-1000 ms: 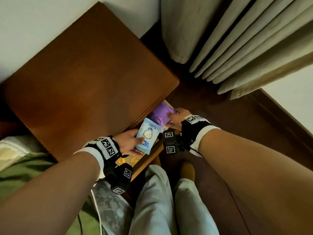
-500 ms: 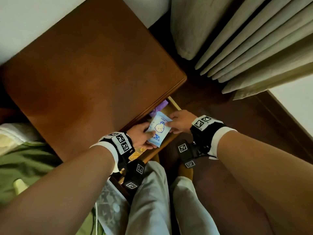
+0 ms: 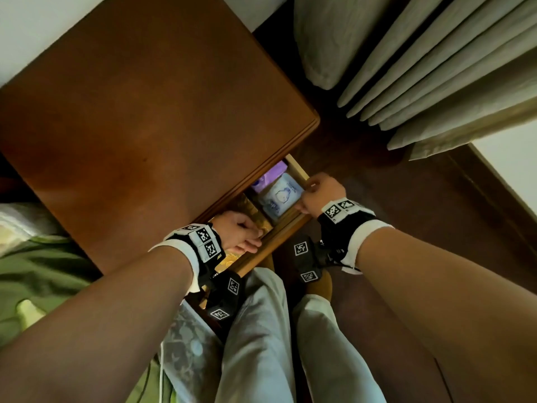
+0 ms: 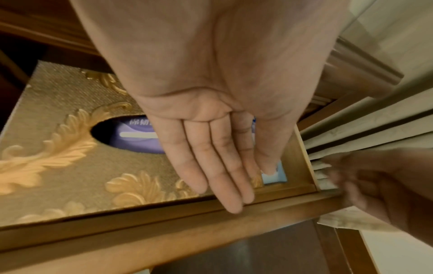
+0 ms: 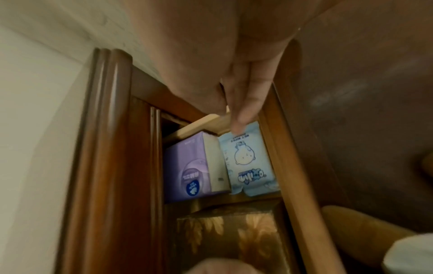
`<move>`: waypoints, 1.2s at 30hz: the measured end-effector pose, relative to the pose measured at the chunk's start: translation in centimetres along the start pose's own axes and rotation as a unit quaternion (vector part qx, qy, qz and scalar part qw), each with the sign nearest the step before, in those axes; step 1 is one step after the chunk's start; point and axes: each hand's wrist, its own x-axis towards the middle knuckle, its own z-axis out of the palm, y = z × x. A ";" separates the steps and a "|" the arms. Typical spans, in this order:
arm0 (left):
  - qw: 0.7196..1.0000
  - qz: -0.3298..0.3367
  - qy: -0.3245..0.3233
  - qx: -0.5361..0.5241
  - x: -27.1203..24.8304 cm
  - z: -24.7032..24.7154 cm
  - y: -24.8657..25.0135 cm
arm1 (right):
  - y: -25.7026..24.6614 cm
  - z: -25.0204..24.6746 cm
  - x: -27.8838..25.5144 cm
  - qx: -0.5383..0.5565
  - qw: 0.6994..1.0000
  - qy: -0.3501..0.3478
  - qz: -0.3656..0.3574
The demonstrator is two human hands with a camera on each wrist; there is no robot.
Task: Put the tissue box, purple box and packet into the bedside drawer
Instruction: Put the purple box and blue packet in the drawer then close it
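The bedside drawer [image 3: 271, 247] stands partly pulled out under the table top. Inside it a gold patterned tissue box [image 4: 70, 166] fills the left part. At the right end the purple box [image 5: 192, 166] stands at the back and the pale blue packet [image 5: 248, 161] lies between it and the drawer front. My left hand [image 4: 234, 194] is flat over the tissue box, its fingers straight, the fingertips at the drawer's front rim and the thumb on the packet. My right hand [image 3: 309, 187] grips the drawer front [image 5: 293, 148] at its right corner, one finger just inside by the packet's end.
The brown bedside table top [image 3: 145, 112] overhangs most of the drawer. Pale curtains [image 3: 436, 68] hang at the right over a dark wood floor [image 3: 406, 199]. Green bedding [image 3: 43, 271] lies at the left. My legs [image 3: 261, 344] stand close in front of the drawer.
The packet, held in both hands half a second ago, now lies in the drawer beside the purple box. Both hands have let go and moved to the drawer front.
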 end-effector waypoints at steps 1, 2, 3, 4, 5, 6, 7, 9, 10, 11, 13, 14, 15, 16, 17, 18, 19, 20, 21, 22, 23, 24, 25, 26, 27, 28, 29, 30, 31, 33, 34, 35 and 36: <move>1.000 -0.006 -0.011 -0.001 -0.4 0.1 -0.1 | 0.4 -0.3 -0.7 0.002 0.999 0.036 -0.006; 1.000 -0.011 -0.023 -0.003 -0.7 0.3 -0.1 | 0.6 -0.7 -1.4 0.007 0.998 0.064 -0.002; 0.999 -0.018 -0.032 -0.003 -1.3 0.6 -0.1 | 1.1 -0.9 -2.0 0.023 0.997 0.078 0.015; 0.999 -0.022 -0.040 -0.001 -1.7 1.0 -0.1 | 1.6 -1.0 -2.6 0.051 0.994 0.075 0.054; 0.999 -0.023 -0.049 -0.002 -1.9 1.4 -0.2 | 1.9 -0.9 -3.2 0.083 0.990 0.053 0.098; 0.998 -0.022 -0.059 -0.006 -2.1 1.9 -0.2 | 2.0 -0.7 -3.8 0.115 0.983 0.002 0.139; 0.997 -0.023 -0.068 -0.004 -2.4 2.3 -0.1 | 2.1 -0.4 -4.1 0.153 0.973 -0.053 0.162; 0.996 -0.032 -0.078 0.005 -2.8 2.9 -0.1 | 1.7 0.2 -4.7 0.210 0.955 -0.108 0.177; 0.996 -0.039 -0.081 0.006 -2.8 3.0 -0.1 | 1.4 0.4 -4.9 0.224 0.952 -0.109 0.180; 0.996 -0.043 -0.080 0.000 -3.0 3.2 -0.3 | 1.3 0.7 -5.1 0.230 0.951 -0.107 0.176; 0.996 -0.047 -0.074 -0.029 -3.1 3.2 -1.0 | 0.8 0.8 -5.3 0.250 0.948 -0.107 0.163; 0.996 -0.049 -0.063 -0.050 -3.1 3.2 -1.5 | 0.6 0.7 -5.3 0.264 0.945 -0.108 0.160; 0.995 -0.048 -0.044 -0.071 -3.1 3.1 -2.0 | 0.4 0.6 -5.2 0.280 0.941 -0.112 0.156; 0.995 -0.041 -0.018 -0.092 -3.0 3.1 -2.7 | 0.2 0.8 -5.0 0.292 0.937 -0.116 0.153; 0.994 -0.028 0.010 -0.100 -2.8 3.3 -3.3 | 0.1 0.9 -4.8 0.307 0.932 -0.120 0.148; 0.995 -0.015 0.040 -0.091 -2.6 3.4 -3.9 | -0.3 1.1 -4.7 0.317 0.929 -0.125 0.142; 0.996 -0.008 0.066 -0.064 -2.4 3.5 -4.2 | -0.7 1.2 -4.5 0.330 0.925 -0.130 0.139; 0.996 -0.004 0.087 -0.033 -2.1 3.6 -4.5 | -1.1 1.3 -4.4 0.338 0.921 -0.137 0.136; 0.994 -0.003 0.106 -0.008 -2.0 3.5 -4.7 | -1.7 1.6 -4.3 0.347 0.917 -0.144 0.135; 0.992 -0.005 0.124 -0.004 -2.0 3.4 -4.6 | -2.3 1.7 -4.2 0.353 0.913 -0.149 0.136; 0.990 -0.004 0.143 -0.002 -1.8 2.9 -4.7 | -2.9 2.0 -4.1 0.359 0.909 -0.158 0.137; 0.987 0.000 0.161 0.007 -1.7 2.4 -4.8 | -3.6 2.2 -4.1 0.364 0.907 -0.163 0.138; 0.984 0.002 0.178 0.026 -1.7 1.9 -4.8 | -4.3 2.4 -4.2 0.369 0.904 -0.166 0.136; 0.981 0.004 0.190 0.050 -1.7 1.3 -5.0 | -5.0 2.6 -4.2 0.369 0.904 -0.170 0.131; 0.977 0.011 0.198 0.075 -1.6 0.6 -5.3 | -5.6 2.8 -4.1 0.368 0.904 -0.179 0.127; 0.974 0.015 0.206 0.093 -1.7 -0.1 -5.5 | -6.3 3.1 -4.1 0.364 0.904 -0.190 0.120; 0.971 0.010 0.210 0.114 -1.7 -0.6 -5.7 | -6.7 3.3 -4.0 0.371 0.899 -0.200 0.115; 0.968 0.003 0.215 0.131 -1.7 -1.1 -6.0 | -7.2 3.4 -4.0 0.375 0.896 -0.210 0.115; 0.965 -0.003 0.219 0.144 -1.8 -1.4 -6.0 | -7.5 3.5 -3.9 0.371 0.897 -0.214 0.114; 0.962 -0.004 0.221 0.158 -1.9 -1.5 -6.3 | -7.2 3.6 -4.0 0.364 0.900 -0.217 0.106; 0.963 -0.001 0.215 0.162 -1.8 -1.4 -6.3 | -7.0 3.6 -4.0 0.355 0.903 -0.223 0.097; 0.964 0.003 0.212 0.158 -2.0 -1.2 -6.2 | -7.0 3.5 -4.1 0.351 0.906 -0.219 0.094; 0.964 0.011 0.213 0.156 -1.9 -1.2 -6.0 | -7.1 3.4 -3.9 0.354 0.903 -0.225 0.096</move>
